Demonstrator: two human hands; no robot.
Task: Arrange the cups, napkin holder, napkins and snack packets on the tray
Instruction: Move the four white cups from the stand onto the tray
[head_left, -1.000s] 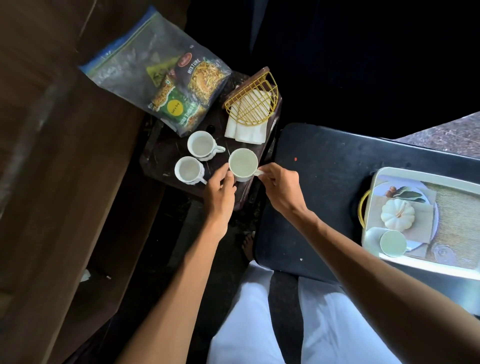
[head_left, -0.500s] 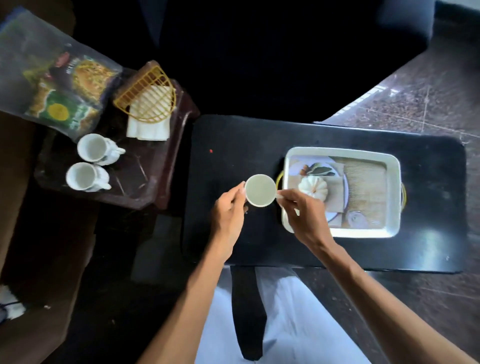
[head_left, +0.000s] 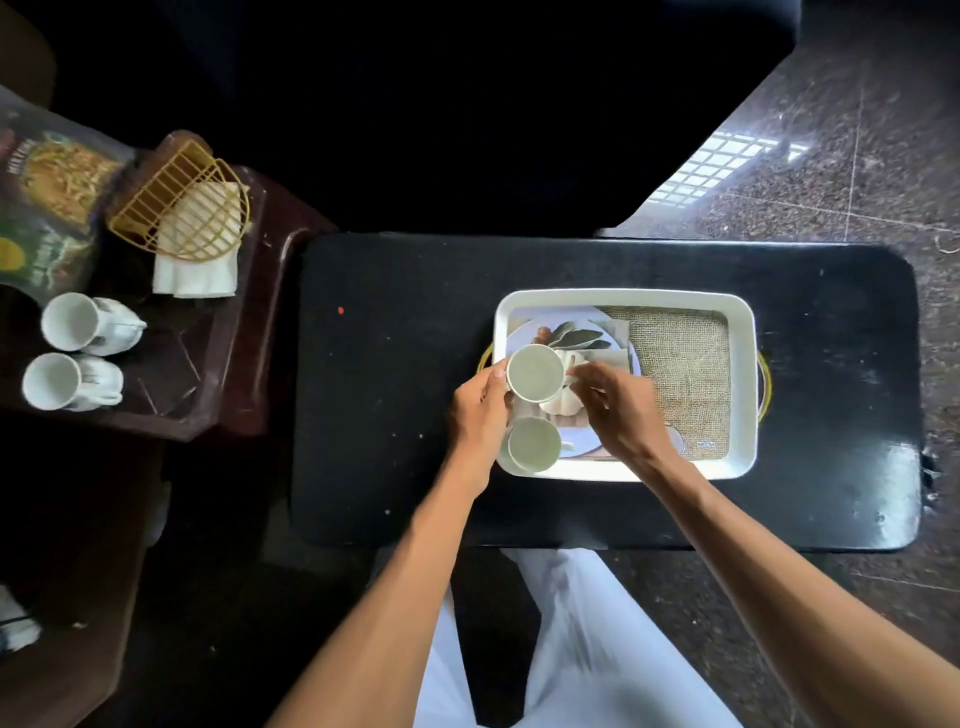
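A white tray (head_left: 745, 374) with a printed picture inside lies on a black table (head_left: 395, 374). Over the tray's left end I hold a pale cup (head_left: 535, 373) between my left hand (head_left: 480, 415) and my right hand (head_left: 613, 410). A second pale cup (head_left: 534, 445) stands in the tray's near-left corner, just below the held one. On a dark side table (head_left: 223, 364) to the left are two white cups (head_left: 78, 322) (head_left: 62, 382), a yellow wire napkin holder (head_left: 182, 200) lying over white napkins (head_left: 200, 273), and snack packets (head_left: 52, 208) in a clear bag.
The right half of the tray shows a burlap print (head_left: 685, 374). A speckled stone floor (head_left: 857, 156) lies to the right, with dark space beyond the table. My white-clad legs (head_left: 571, 649) are below the table's near edge.
I lifted the pale cup off the side table and carried it right, to above the tray's left end. The view has swung right with it.
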